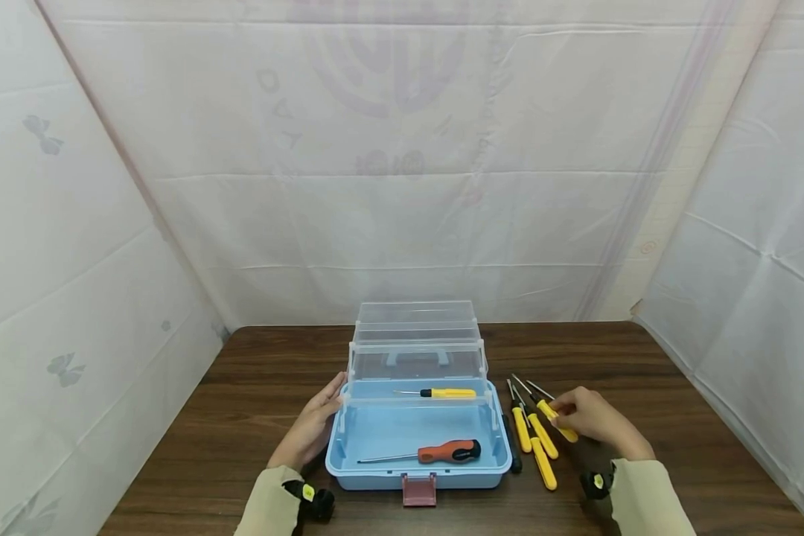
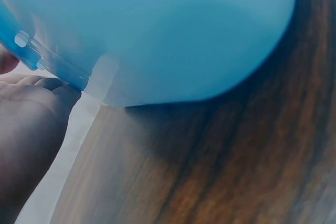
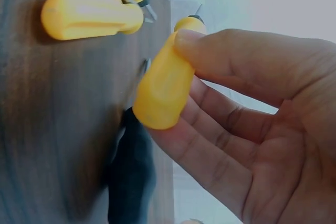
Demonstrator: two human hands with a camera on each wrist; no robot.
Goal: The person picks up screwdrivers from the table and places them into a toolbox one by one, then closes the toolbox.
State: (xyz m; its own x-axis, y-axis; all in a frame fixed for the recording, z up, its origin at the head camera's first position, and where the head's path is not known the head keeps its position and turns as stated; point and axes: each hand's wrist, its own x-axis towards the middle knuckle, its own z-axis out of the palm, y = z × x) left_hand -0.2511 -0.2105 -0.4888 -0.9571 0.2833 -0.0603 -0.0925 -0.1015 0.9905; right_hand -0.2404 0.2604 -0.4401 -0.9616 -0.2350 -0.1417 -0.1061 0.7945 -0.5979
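In the head view my right hand (image 1: 599, 420) pinches a yellow screwdriver (image 1: 568, 433) between thumb and fingers, at the right of a group of yellow screwdrivers (image 1: 543, 463). The right wrist view shows its yellow handle raised off the table, with a dark-handled tool (image 3: 131, 171) lying below. My left hand (image 1: 313, 426) rests against the left side of an opened blue toolbox (image 1: 418, 482), fingers extended along its rear left edge. Inside the box lie a red-and-black screwdriver (image 1: 445, 452) and, toward the back, a yellow screwdriver (image 1: 450, 393).
The toolbox's clear lid (image 1: 415, 327) stands raised at the back, and its pink latch (image 1: 418, 491) hangs at the front. A black handle (image 1: 512, 447) lies along the box's right side. White sheets (image 1: 402, 223) enclose the brown wooden table (image 1: 275, 365).
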